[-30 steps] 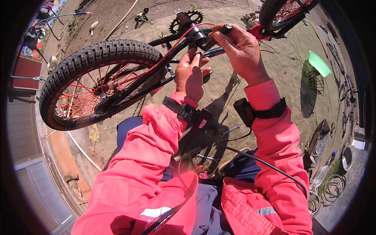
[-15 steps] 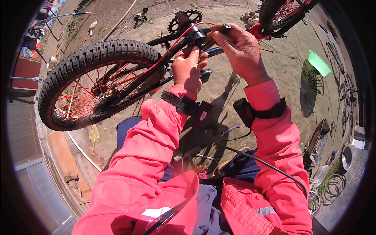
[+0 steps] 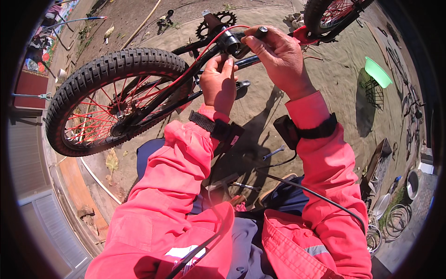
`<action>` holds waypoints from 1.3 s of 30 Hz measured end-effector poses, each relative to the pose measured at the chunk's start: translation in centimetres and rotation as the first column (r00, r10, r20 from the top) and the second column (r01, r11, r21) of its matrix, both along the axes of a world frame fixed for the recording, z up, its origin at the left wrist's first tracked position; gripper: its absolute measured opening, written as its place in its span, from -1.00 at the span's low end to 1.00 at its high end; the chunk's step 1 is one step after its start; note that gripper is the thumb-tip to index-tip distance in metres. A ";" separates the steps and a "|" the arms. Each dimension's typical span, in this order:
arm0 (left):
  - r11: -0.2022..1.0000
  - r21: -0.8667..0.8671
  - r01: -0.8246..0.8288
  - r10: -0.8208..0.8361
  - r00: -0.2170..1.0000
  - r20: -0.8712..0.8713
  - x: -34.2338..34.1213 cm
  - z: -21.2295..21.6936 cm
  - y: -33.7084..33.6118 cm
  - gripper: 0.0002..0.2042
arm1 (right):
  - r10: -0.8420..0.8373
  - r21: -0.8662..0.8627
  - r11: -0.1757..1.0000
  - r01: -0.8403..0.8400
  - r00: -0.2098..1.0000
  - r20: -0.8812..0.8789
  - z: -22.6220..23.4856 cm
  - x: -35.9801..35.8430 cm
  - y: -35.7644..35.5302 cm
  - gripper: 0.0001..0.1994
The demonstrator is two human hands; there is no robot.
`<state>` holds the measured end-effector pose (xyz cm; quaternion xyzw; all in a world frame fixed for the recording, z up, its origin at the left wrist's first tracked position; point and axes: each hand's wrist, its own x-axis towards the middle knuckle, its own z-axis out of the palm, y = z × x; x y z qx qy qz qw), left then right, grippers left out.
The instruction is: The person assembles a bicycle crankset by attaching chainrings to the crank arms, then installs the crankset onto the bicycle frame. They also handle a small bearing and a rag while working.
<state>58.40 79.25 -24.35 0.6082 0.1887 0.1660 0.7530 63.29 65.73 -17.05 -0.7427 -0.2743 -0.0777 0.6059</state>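
An upturned black bicycle frame (image 3: 251, 61) with a red cable lies before me. Its bottom bracket shell (image 3: 228, 43) has an open end facing my hands, and a toothed chainring (image 3: 224, 20) sits behind it. My left hand (image 3: 219, 85) is just below the shell's open end, thumb and fingertips pinched together; whatever they hold is too small to make out. In my right hand (image 3: 279, 58), a dark round-ended rod (image 3: 261, 30) is gripped between thumb and fingers, slanting toward the shell. The hand hides part of it.
The knobby rear wheel (image 3: 116, 100) stands at left; the front wheel (image 3: 327, 16) is at far right. A wrench (image 3: 273, 152) lies on the ground cloth beneath my arms. Farther right are a green basin (image 3: 378, 72) and a wire basket (image 3: 373, 94). A cable hangs across my right sleeve.
My left hand has dropped slightly from the shell, its fingers drawn closer together. The right hand and the rod have shifted a little to the left; the frame has moved slightly with them.
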 end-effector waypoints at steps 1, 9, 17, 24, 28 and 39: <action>1.000 0.001 0.010 -0.010 1.000 -0.005 0.0 -0.1 0.1 -0.82 | -0.011 0.000 1.000 0.011 1.000 0.021 0.0 -0.1 0.0 -0.75; 0.998 -0.025 0.060 -0.061 0.998 -0.028 -0.4 0.2 0.1 -0.78 | 0.032 0.013 0.999 -0.032 0.999 0.014 0.4 -0.5 -0.3 -0.80; 0.999 -0.036 0.026 -0.025 1.000 0.015 0.0 -0.3 0.2 -0.83 | 0.047 0.037 0.998 -0.045 0.998 -0.045 0.4 -0.6 -0.3 -0.81; 0.998 -0.061 0.012 -0.010 1.000 0.017 0.9 0.1 0.5 -0.86 | 0.036 0.043 0.998 -0.035 0.999 -0.040 0.2 -0.8 -0.4 -0.80; 0.997 -0.073 -0.017 0.016 1.000 -0.014 1.0 0.2 0.1 -0.86 | 0.041 0.061 0.997 -0.039 0.999 -0.029 0.1 -0.8 -0.5 -0.81; 0.670 -0.709 0.219 -0.268 0.962 0.043 1.3 -0.2 0.7 -0.77 | 0.078 0.123 0.990 -0.067 0.993 -0.084 0.2 -0.3 -0.5 -0.74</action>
